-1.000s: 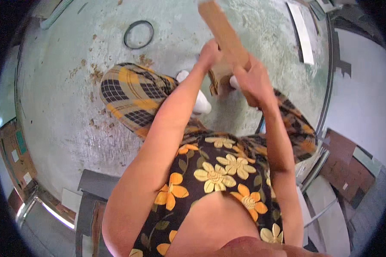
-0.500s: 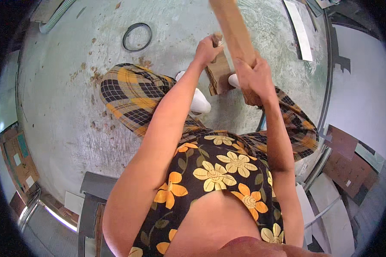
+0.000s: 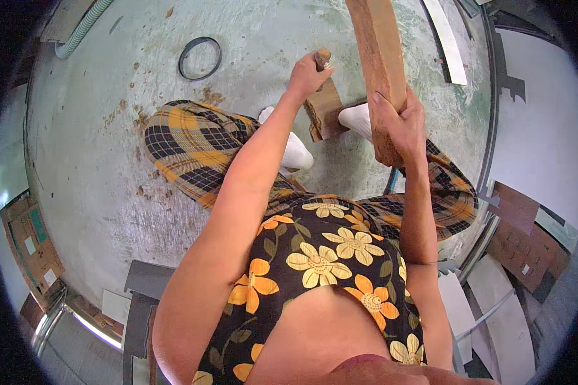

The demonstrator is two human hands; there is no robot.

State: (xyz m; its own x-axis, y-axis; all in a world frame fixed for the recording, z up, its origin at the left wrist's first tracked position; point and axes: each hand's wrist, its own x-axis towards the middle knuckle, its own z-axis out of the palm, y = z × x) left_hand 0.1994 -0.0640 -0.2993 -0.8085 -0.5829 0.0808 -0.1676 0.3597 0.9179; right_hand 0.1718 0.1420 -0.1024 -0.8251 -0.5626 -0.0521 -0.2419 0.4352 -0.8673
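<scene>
Between my white-socked feet a brown wooden block (image 3: 327,113) with a rough, dark left edge rests on the floor. At its far end my left hand (image 3: 306,78) is closed round a short brown woody piece (image 3: 323,56), whose rounded top pokes out above the fingers. Its lower end is hidden by the hand. My right hand (image 3: 401,125) grips the near end of a thick wooden beam (image 3: 380,51), which points away from me and runs out at the top of the view. The beam is raised, to the right of the block.
A black ring (image 3: 200,58) lies on the stained concrete floor (image 3: 96,154), ahead on the left. Brown crumbs are scattered near my left knee. A white strip (image 3: 447,45) lies far right. Cardboard (image 3: 33,244) stands at the left, and a ribbed hose (image 3: 83,29) at the far left.
My right hand has moved the beam to the right, away from the left hand, and it now stands more in line with my forearm. The left hand has stayed almost in place.
</scene>
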